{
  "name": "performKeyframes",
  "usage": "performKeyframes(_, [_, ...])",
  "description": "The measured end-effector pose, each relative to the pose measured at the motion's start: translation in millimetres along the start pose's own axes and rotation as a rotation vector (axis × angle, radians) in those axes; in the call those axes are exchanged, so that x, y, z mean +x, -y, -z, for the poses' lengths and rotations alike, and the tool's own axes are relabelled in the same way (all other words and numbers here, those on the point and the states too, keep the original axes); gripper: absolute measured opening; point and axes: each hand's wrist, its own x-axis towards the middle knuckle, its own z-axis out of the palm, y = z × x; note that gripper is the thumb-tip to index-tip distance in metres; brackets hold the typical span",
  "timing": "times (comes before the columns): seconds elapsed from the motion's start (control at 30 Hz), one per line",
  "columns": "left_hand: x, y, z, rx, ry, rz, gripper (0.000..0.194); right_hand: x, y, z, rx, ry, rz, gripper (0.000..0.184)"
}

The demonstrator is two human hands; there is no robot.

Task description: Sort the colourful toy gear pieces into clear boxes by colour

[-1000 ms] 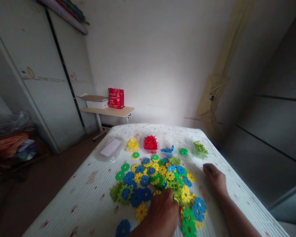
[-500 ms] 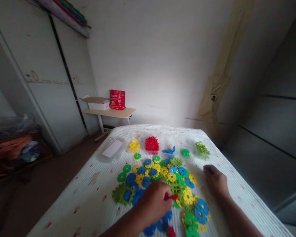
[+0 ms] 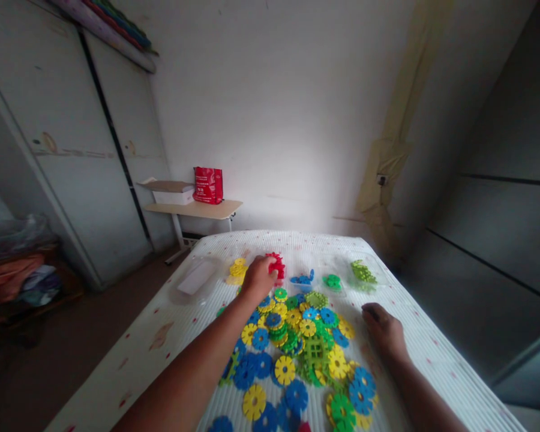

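Note:
My left hand point(image 3: 258, 278) reaches across the table to the clear tray of red plastic pieces point(image 3: 278, 266). Its fingers are pinched at the tray's near left side, and red shows between thumb and finger; where the held piece ends and the pile begins is hard to see. My right hand point(image 3: 386, 329) rests closed on the cloth, right of the pile, with something dark at its curled fingers that I cannot make out. Between my arms spreads a heap of notched plastic discs point(image 3: 306, 327) in yellow, blue and green, with a green lattice piece point(image 3: 315, 354) among them.
Along the far side stand clear trays with yellow pieces point(image 3: 237, 270), blue pieces point(image 3: 302, 279), green discs point(image 3: 332, 281) and light green pieces point(image 3: 363, 272). A clear lid or tray point(image 3: 197, 277) with a white sheet lies far left. Behind is a side table point(image 3: 198, 209) with a red bag point(image 3: 208, 185).
My left hand has picked a red piece out of the near pile and carried it forward to the red tray. Blue discs now show at the near edge. My right hand has stayed put.

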Motion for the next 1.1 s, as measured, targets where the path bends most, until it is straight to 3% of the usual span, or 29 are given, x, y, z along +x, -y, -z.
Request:
performKeyframes(0.07, [-25, -2, -0.7, 0.004, 0.091, -0.043, 0.008, 0, -2, -1, 0.009, 0.010, 0.006, 0.033])
performKeyframes(0.3, [-142, -16, -4.6, 0.068, 0.514, -0.267, 0.015, -3, 7, -3, 0.036, 0.010, 0.042, 0.033])
performKeyframes(0.43, [-173, -10, -26.9, 0.204, 0.681, -0.405, 0.002, -7, 15, -3, 0.019, 0.039, 0.053, 0.033])
performKeyframes(0.5, [-175, -8, -34.5, 0.250, 0.707, -0.428, 0.009, -7, 15, -3, 0.003, 0.045, 0.056, 0.033])
performKeyframes(0.6, [-172, -11, -31.7, 0.186, 0.672, -0.383, 0.010, -6, 12, -4, -0.017, 0.047, 0.056, 0.032])
performKeyframes(0.77, [-152, -13, -11.8, -0.038, 0.542, -0.240, 0.024, -5, 7, -7, -0.034, 0.063, 0.041, 0.031])
performKeyframes(0.87, [-114, -3, -3.6, -0.033, 0.424, -0.186, 0.020, -6, 7, -8, -0.032, 0.061, 0.043, 0.030])
performKeyframes(0.97, [-61, 5, 3.5, 0.013, 0.197, -0.111, 0.011, -7, 9, -8, -0.021, 0.062, 0.039, 0.029])
performKeyframes(1.0, [-44, 6, 5.6, 0.039, 0.116, -0.068, 0.013, -7, 10, -7, -0.016, 0.062, 0.036, 0.029])
performKeyframes(1.1, [-11, 5, 9.5, 0.057, 0.030, -0.050, 0.032, -7, 12, -6, -0.003, 0.056, 0.025, 0.029])
